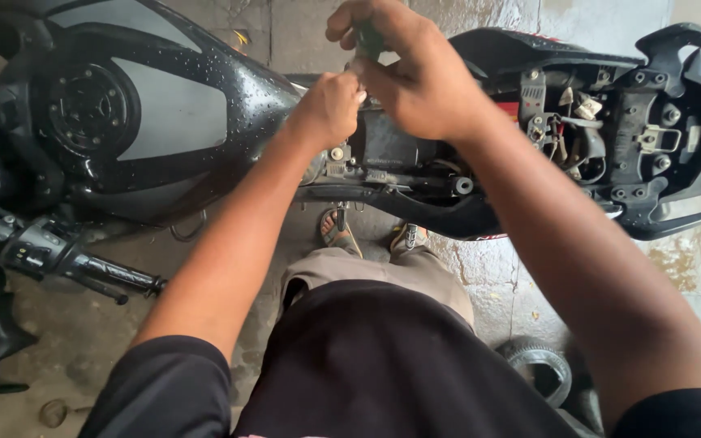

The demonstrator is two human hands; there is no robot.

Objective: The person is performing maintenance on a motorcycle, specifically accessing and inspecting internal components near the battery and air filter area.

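A black and grey motorcycle stands in front of me with its seat off, wet fuel tank at the left and open frame bay in the middle. My right hand is over the bay, gripping a dark green-handled tool upright. Just left of it, my left hand is closed with its fingertips at the tool's lower end, pinching something too small to make out. Both hands hide the spot they work on.
Exposed wiring and connectors fill the tail section at the right. The handlebar grip sticks out at lower left. A small tyre lies on the wet concrete floor by my right leg. My sandalled feet stand under the frame.
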